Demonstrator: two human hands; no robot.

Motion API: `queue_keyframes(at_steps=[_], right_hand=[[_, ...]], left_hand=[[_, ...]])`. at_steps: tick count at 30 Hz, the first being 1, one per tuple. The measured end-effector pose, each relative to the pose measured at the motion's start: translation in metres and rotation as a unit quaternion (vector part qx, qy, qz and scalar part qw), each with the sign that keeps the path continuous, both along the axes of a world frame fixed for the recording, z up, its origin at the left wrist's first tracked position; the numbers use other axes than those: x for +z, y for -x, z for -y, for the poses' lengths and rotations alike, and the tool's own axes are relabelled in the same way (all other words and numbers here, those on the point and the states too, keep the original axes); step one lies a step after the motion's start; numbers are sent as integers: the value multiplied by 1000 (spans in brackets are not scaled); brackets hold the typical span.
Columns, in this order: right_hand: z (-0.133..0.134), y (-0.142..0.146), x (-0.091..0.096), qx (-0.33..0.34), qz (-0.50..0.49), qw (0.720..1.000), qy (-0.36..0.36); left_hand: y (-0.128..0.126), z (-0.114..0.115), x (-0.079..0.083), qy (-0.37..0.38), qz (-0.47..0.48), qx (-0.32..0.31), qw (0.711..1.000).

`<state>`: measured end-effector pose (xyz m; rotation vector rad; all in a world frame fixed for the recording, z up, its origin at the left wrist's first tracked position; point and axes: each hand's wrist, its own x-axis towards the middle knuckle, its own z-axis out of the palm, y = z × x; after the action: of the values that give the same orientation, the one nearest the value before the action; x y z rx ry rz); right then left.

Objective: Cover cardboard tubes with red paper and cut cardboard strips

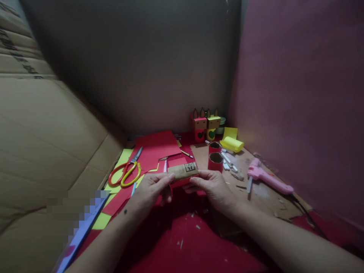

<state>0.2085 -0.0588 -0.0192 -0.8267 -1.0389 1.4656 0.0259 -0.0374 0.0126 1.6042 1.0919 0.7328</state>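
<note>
Item 1: brown cardboard piece, printed with a dark mark at its right end, held above the near middle of the table. A red surface showed just beneath it; whether the 2 were joined could not be told.

Items 2 and 3: left hand, thumb and fingers pinched on the left end; right hand, likewise pinched on the right end.

Step in hand, by judgement: 2-handed handling of the piece. The next move seemed to call for an even, light grip, since thin card could crease.

Surface: red table, flecked with scraps. On the right lay a cardboard sheet, bearing a pink glue gun, white sticks and 2 upright red tubes. Behind stood 2 eared figures, 1 red, 1 yellow. On the left, scissors with red and yellow handles lay on red card and yellow paper.

Room: grey wall behind, pink panel right, large cardboard panel left; light dim.
</note>
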Motion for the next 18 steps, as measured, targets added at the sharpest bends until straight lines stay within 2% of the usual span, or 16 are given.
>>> queue_keyframes(at_steps=[3, 10, 18], right_hand=[[-1, 1, -2, -7, 12, 1000, 8], [1, 5, -4, -29, 57, 998, -24], [12, -2, 4, -56, 181, 982, -13]], left_hand=[[-1, -1, -4, 16, 20, 12, 1000], [-1, -5, -14, 19, 48, 64, 997], [-1, -5, -11, 29, 70, 71, 995]])
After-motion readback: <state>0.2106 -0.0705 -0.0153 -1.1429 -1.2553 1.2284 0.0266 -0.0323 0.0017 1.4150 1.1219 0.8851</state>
